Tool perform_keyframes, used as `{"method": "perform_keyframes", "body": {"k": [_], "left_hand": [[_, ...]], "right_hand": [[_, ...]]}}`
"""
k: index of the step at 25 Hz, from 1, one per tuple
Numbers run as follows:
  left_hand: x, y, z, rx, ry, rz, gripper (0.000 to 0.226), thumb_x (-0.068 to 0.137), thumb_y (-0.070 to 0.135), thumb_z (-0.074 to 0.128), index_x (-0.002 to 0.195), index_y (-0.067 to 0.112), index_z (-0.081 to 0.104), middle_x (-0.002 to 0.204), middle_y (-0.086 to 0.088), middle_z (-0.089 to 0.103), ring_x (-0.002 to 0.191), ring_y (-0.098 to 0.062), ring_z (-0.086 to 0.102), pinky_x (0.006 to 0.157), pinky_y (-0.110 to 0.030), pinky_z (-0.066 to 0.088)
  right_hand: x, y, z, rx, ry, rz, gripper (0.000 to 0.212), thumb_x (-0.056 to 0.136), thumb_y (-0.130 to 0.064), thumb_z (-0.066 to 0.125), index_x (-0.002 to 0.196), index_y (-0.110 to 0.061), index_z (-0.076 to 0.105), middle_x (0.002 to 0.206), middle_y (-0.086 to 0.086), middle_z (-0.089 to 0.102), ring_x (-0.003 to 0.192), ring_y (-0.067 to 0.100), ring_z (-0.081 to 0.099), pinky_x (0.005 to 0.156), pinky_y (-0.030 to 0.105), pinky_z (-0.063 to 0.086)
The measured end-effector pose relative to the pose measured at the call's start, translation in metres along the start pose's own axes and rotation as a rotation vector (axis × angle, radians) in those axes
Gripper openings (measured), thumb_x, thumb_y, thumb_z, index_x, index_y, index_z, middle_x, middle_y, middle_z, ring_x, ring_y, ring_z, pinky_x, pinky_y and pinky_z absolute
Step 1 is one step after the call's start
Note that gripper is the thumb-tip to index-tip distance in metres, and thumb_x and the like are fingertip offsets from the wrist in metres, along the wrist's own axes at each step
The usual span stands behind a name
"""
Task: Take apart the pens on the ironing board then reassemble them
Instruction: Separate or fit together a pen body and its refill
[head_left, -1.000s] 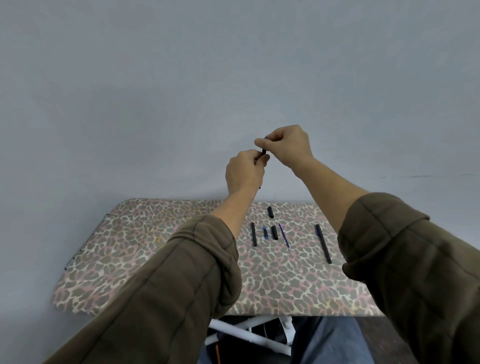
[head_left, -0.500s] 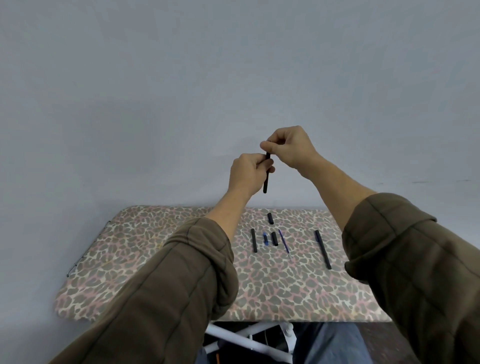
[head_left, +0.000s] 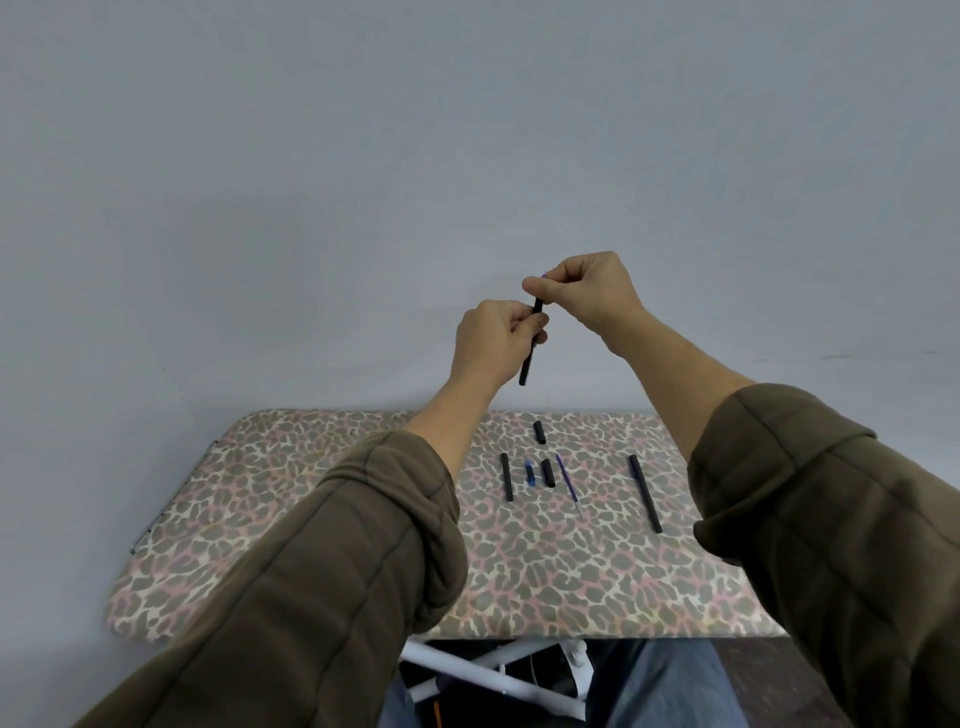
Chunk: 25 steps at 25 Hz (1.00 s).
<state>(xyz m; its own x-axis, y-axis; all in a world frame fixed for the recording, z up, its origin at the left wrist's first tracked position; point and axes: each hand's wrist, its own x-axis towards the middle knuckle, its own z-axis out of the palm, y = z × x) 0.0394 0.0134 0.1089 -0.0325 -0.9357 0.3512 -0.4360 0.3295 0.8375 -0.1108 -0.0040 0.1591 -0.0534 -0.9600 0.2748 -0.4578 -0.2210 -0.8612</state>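
Soft even light, faint shadows, sharp focus, wide-angle edge stretching

Both arms wear olive-brown padded sleeves, left sleeve (head_left: 322, 561) and right sleeve (head_left: 831, 519), with faint stitched quilting lines running lengthwise. Cuffs are pushed up and bunched into thick rolled folds partway up the forearms, leaving wrists and forearms bare. Left hand (head_left: 493, 338) and right hand (head_left: 587, 291) are bare, no rings or watch visible. Blue denim jeans (head_left: 670, 686) cover the legs at the bottom edge.
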Motion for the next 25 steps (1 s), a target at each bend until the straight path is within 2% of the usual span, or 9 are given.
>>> {"method": "perform_keyframes", "body": {"k": [4,7,10,13,15,18,20,23,25], "left_hand": [[0.003,0.0,0.004,0.138,0.143,0.004,0.023,0.096,0.029,0.066,0.08,0.018,0.078,0.072,0.007,0.075,0.068,-0.011,0.07,0.063,-0.026,0.051],[0.003,-0.004,0.007,0.192,0.148,0.019,0.027,0.099,0.028,0.063,0.08,0.016,0.077,0.07,0.005,0.073,0.062,-0.017,0.068,0.051,-0.017,0.042],[0.004,-0.005,0.009,0.118,0.126,0.02,0.028,0.101,0.026,0.06,0.083,0.016,0.078,0.07,0.009,0.073,0.062,-0.018,0.069,0.045,-0.01,0.039],[0.007,-0.006,0.006,0.02,0.096,0.015,0.026,0.101,0.026,0.061,0.085,0.018,0.079,0.073,0.012,0.075,0.071,-0.007,0.072,0.059,-0.014,0.047],[0.009,-0.007,0.003,-0.037,0.061,0.024,0.025,0.102,0.026,0.061,0.086,0.018,0.079,0.076,0.011,0.077,0.078,-0.002,0.072,0.07,-0.018,0.051],[0.01,-0.009,0.004,-0.108,0.006,0.017,0.023,0.104,0.026,0.058,0.095,0.018,0.078,0.086,0.008,0.079,0.09,-0.004,0.073,0.081,-0.024,0.054],[0.009,-0.009,0.006,-0.114,0.003,0.005,0.023,0.105,0.027,0.056,0.102,0.018,0.077,0.09,0.009,0.079,0.095,-0.005,0.073,0.084,-0.025,0.053],[0.009,-0.012,0.008,-0.074,0.007,0.004,0.02,0.104,0.028,0.057,0.101,0.021,0.076,0.09,0.014,0.078,0.096,-0.004,0.071,0.079,-0.021,0.05],[0.008,-0.012,0.009,-0.067,-0.004,0.007,0.019,0.105,0.029,0.057,0.099,0.023,0.074,0.088,0.016,0.077,0.095,-0.003,0.07,0.074,-0.017,0.046]], "right_hand": [[0.002,-0.005,0.017,-0.11,0.117,0.048,0.045,0.077,-0.044,0.09,0.074,-0.001,0.075,0.068,0.007,0.068,0.059,0.012,0.056,0.055,0.024,0.045],[0.002,-0.01,0.023,-0.188,0.128,0.036,0.038,0.08,-0.036,0.087,0.067,-0.004,0.071,0.058,0.001,0.06,0.047,0.011,0.048,0.05,0.025,0.042],[0.002,-0.011,0.025,-0.178,0.134,0.009,0.029,0.086,-0.024,0.079,0.071,-0.001,0.07,0.066,0.003,0.063,0.048,0.011,0.049,0.051,0.024,0.043],[0.003,-0.01,0.019,-0.133,0.08,-0.043,0.023,0.09,-0.02,0.075,0.079,0.001,0.074,0.068,0.003,0.064,0.044,0.004,0.046,0.043,0.016,0.039],[0.002,-0.009,0.013,-0.082,-0.006,-0.078,0.019,0.095,-0.017,0.069,0.088,-0.001,0.077,0.072,0.0,0.064,0.047,0.001,0.045,0.05,0.016,0.041],[0.002,-0.007,0.005,0.074,-0.188,-0.035,0.022,0.104,-0.012,0.058,0.115,-0.008,0.077,0.092,-0.002,0.067,0.07,0.0,0.056,0.059,0.012,0.045],[0.002,-0.008,0.004,0.087,-0.233,0.012,0.026,0.103,-0.016,0.06,0.125,-0.014,0.074,0.1,-0.006,0.068,0.081,0.005,0.057,0.065,0.015,0.044],[0.002,-0.007,0.008,0.087,-0.061,0.029,0.028,0.093,-0.026,0.078,0.12,-0.015,0.077,0.105,-0.005,0.072,0.091,0.006,0.064,0.077,0.017,0.049],[0.001,-0.008,0.01,0.043,0.042,-0.007,0.026,0.09,-0.021,0.08,0.116,-0.015,0.077,0.1,-0.002,0.075,0.093,0.008,0.069,0.082,0.022,0.055]]}}
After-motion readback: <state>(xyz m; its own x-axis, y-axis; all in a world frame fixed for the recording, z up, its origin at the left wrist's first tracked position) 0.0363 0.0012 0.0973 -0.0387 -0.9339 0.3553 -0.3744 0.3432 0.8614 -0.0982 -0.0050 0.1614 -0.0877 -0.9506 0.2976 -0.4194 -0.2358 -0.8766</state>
